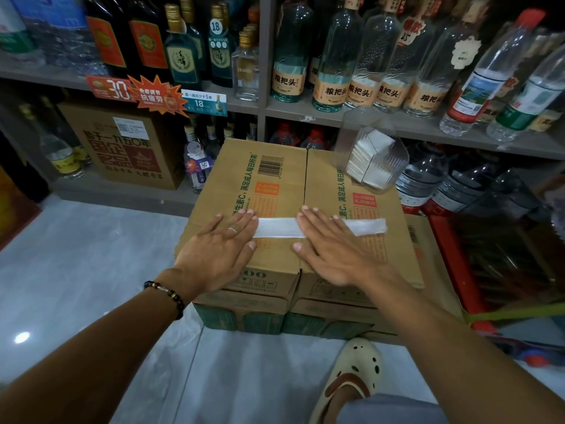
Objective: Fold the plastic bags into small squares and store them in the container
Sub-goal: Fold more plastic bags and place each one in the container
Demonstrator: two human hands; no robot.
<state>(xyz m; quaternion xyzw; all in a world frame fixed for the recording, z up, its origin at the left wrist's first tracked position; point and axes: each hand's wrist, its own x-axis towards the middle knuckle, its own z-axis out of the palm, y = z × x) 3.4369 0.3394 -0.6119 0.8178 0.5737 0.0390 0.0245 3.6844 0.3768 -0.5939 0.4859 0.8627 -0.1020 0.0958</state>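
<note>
On top of the cardboard box (275, 191) in front of the shelves, a white plastic bag (318, 227) lies folded into a long flat strip, running from nine o'clock to three o'clock across the box's middle seam. Both hands lie flat on it, fingers straight and spread, gripping nothing. The left hand (218, 250) covers the strip's nine o'clock end, a ring on one finger and a dark bead bracelet (167, 296) on the wrist. The right hand (333, 247) presses just beside it, toward three o'clock, and the strip's far end shows bare beyond its fingers. Between the two hands a short stretch of the white strip shows. At about one o'clock on the box stands a clear plastic container (371, 154), tilted, with white folded squares (371, 160) stacked inside. Behind it run shelves of bottles (333, 53). At six o'clock a foot in a cream clog (351, 377) rests on the grey floor.
</note>
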